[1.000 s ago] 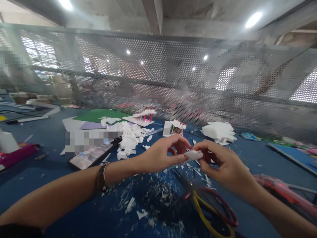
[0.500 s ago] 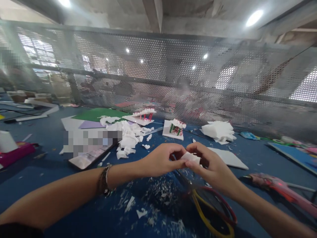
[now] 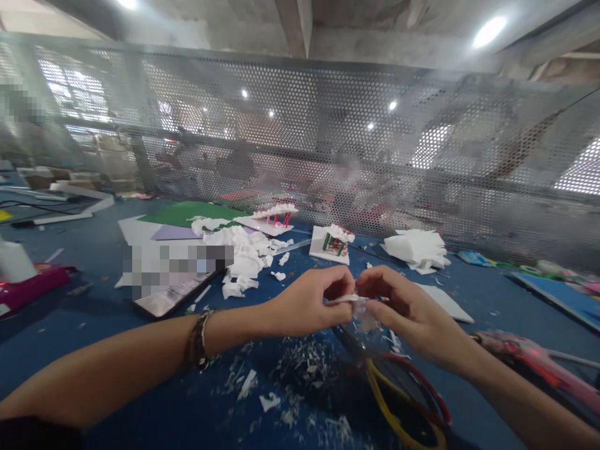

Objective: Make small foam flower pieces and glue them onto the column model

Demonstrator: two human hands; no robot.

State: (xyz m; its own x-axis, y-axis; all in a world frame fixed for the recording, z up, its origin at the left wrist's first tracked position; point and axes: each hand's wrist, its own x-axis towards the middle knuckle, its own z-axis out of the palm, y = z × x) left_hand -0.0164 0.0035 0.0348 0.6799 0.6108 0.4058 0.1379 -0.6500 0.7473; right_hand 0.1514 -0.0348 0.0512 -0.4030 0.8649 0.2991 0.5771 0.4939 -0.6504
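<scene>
Between my two hands is a small piece of white paper (image 3: pixel 360 306), folded or crumpled and partly blurred. My left hand (image 3: pixel 316 301) pinches its left side between thumb and fingers. From the other side my right hand (image 3: pixel 405 306) grips it with thumb and curled fingers. Below the hands lie scissors (image 3: pixel 382 394) with yellow and red handles; their blades point away toward the hands. White paper scraps (image 3: pixel 309 365) litter the blue table around them. Beyond the hands stands a small model (image 3: pixel 334 242) with green posts and a white top on a white base.
A pink glue gun (image 3: pixel 529 356) lies at right, near my right forearm. Crumpled white paper (image 3: pixel 246 256) and a phone (image 3: pixel 178 287) are at left. Farther back are a model with red posts (image 3: pixel 276 219), a paper stack (image 3: pixel 417 249) and a perforated metal screen (image 3: pixel 290 137).
The paper has turned between my fingers: its broad face showed before, and now a thin edge shows with a part hanging down. Both hands stay close together in nearly the same place.
</scene>
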